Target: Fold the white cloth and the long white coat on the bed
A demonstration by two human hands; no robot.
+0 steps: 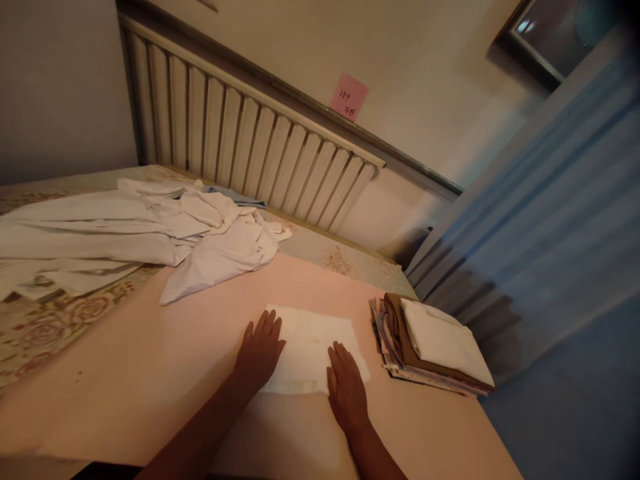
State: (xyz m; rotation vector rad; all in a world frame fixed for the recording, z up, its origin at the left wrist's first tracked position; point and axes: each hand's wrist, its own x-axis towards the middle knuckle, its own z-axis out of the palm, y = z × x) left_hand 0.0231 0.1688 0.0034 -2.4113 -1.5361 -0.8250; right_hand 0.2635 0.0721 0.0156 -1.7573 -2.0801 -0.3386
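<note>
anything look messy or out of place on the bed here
The white cloth heap looks untidy: it lies crumpled, partly over the pink sheet, while the stack on the right is neatly folded. Small dark specks also mark the sheet's left part; I cannot tell what they are.

A ribbed, cream radiator point(245, 143) runs along the wall point(430, 60), with a handwritten pink paper note point(353, 93) above its right part. At upper right hangs a framed picture point(555, 43), near a pleated blue curtain point(543, 207); a rose-patterned cover point(90, 312) shows at left.
</note>
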